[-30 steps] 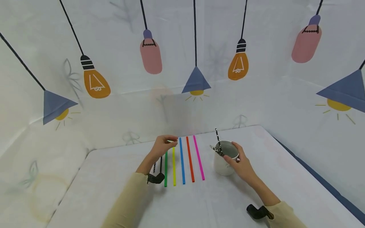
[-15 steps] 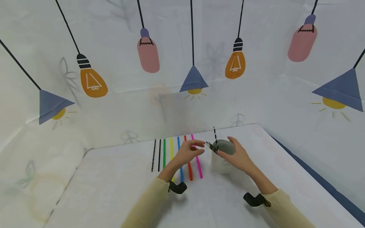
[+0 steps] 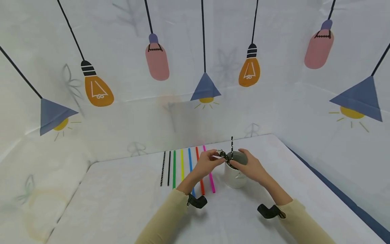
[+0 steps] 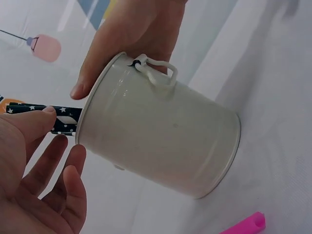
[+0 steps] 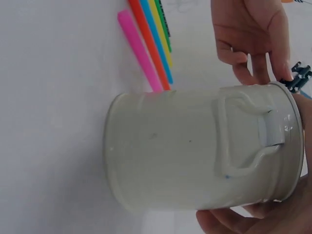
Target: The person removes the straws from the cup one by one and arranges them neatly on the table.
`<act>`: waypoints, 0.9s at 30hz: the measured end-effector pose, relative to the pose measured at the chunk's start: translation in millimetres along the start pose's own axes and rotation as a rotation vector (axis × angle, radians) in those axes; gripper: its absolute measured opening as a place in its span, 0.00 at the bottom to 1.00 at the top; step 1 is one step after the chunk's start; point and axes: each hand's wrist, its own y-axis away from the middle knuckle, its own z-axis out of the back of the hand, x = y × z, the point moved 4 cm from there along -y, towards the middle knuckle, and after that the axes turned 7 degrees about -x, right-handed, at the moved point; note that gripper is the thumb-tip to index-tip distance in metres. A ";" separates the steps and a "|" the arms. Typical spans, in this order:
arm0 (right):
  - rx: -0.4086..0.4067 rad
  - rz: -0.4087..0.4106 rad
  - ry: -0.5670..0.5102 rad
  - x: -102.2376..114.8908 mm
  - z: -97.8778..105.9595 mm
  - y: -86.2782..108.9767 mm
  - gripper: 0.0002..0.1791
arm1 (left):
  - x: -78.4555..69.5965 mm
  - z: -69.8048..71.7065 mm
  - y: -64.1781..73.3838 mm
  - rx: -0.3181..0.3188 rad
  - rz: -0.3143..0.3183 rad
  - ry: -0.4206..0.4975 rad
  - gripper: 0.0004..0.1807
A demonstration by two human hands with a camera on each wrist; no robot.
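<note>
A white metal bucket (image 3: 234, 178) with small side handles stands upright on the table. My right hand (image 3: 253, 166) holds it by the rim, thumb at the near side and fingers around the far side. Several black straws with white stars and dots (image 4: 67, 112) lean out of its mouth to the left, bunched together. My left hand (image 3: 203, 166) pinches the ends of this bunch; in the left wrist view the thumb lies on top and the other fingers are spread loosely below. One black-and-white straw (image 3: 232, 146) stands upright apart from the bunch.
Left of the bucket lies a row of straws: black-and-white (image 3: 163, 169), black (image 3: 169, 169), green (image 3: 174, 169), yellow (image 3: 182, 166), blue (image 3: 190, 159), red (image 3: 202, 188) and pink (image 3: 212, 183). My left forearm crosses over part of the row. A printed cloth wall (image 3: 140, 125) rises behind the table.
My left hand has moved right from above the row of straws to the bucket and taken hold of the black patterned straws there. My right hand stays at the bucket's rim.
</note>
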 end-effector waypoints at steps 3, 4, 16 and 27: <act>0.016 0.009 -0.034 -4.3 -0.9 4.3 0.52 | -0.1 -0.1 -1.5 -0.018 -0.009 0.012 0.08; 0.015 0.016 -0.044 -5.7 -1.1 5.8 0.52 | -0.1 0.1 -2.1 -0.025 -0.014 0.015 0.08; -0.044 0.093 -0.059 -16.1 -6.7 13.0 0.51 | -2.3 7.2 -3.1 -0.148 -0.076 0.060 0.11; -0.046 0.107 -0.072 -17.1 -7.2 14.0 0.50 | -21.2 39.7 -5.2 -0.237 -0.217 0.233 0.10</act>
